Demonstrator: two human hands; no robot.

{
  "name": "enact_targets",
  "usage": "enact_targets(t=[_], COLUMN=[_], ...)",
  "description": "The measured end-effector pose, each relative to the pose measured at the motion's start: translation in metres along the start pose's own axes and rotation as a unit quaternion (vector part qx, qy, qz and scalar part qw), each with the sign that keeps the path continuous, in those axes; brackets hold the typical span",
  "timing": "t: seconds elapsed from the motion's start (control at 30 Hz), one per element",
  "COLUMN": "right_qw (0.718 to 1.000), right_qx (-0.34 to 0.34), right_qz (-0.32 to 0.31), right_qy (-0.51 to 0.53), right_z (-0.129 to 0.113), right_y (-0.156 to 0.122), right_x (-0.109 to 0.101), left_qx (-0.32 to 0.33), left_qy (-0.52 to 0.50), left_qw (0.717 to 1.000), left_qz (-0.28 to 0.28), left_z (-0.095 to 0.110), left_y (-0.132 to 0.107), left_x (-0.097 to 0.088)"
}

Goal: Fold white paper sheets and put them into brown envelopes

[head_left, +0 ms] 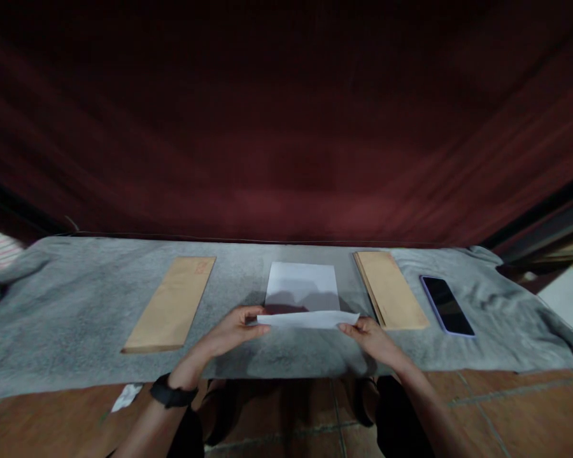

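- My left hand pinches the left end of a white paper strip, with my thumb on the near side.
- My right hand pinches the other end the same way, so both hands are closed on the paper.
- The strip is right in front of me, between my hands. Its long way goes side to side, from one hand to the other.
- A flat white sheet lies just past the strip, away from me, on the gray cloth. The strip hides its near edge, so I cannot tell if the two are joined.
- My left fingers are closer to that sheet than my right ones.
- The brown envelopes on my right sit just beside my right hand. I cannot tell if I touch them. Their long way points away from me, across the strip's way.
- One more brown envelope lies on my left, a bit apart from my left hand.
- A phone lies past the right pile.
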State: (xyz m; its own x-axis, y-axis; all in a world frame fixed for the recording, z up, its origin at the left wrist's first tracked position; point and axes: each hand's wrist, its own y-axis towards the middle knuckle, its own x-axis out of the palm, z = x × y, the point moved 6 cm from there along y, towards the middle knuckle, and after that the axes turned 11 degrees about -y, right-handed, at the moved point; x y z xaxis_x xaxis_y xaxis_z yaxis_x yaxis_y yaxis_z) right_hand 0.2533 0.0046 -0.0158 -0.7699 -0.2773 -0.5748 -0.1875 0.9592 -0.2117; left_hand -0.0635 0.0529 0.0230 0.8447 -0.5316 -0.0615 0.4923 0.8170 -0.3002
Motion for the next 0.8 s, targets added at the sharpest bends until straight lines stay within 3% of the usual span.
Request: enact_targets(t=[0.13,0.23,0.37,0.57,0.8], right_qw=[0.995,0.991,0.993,0.974,0.919], right_qx=[0.017,0.039,0.047,0.083,0.148], right_qz=[0.058,0.108,0.103,0.109,0.125], right_qy=[0.084,0.074,0.038,-0.178,-0.344], right_z=[-0.008,-0.010,-0.004,-0.004,-0.015], right_y=[0.011,0.016,0.019,0.022,0.034], right_x=[-0.003,-0.008,-0.006,-0.004,-0.005], left_qx=[-0.001,-0.014,-0.044,-0.038,-0.001], left_qy=[-0.034,-0.073,-0.078,0.041,0.191], left_qw=[0.999,0.997,0.994,0.989,0.958], left_qz=[0.006,0.025,0.061,0.136,0.215], left_z=[-0.008,-0.008,-0.012,-0.031,-0.022], left_y=[0.014,0.019,0.020,0.030,0.042], left_x=[0.005,0.009,0.005,-0.001,-0.006])
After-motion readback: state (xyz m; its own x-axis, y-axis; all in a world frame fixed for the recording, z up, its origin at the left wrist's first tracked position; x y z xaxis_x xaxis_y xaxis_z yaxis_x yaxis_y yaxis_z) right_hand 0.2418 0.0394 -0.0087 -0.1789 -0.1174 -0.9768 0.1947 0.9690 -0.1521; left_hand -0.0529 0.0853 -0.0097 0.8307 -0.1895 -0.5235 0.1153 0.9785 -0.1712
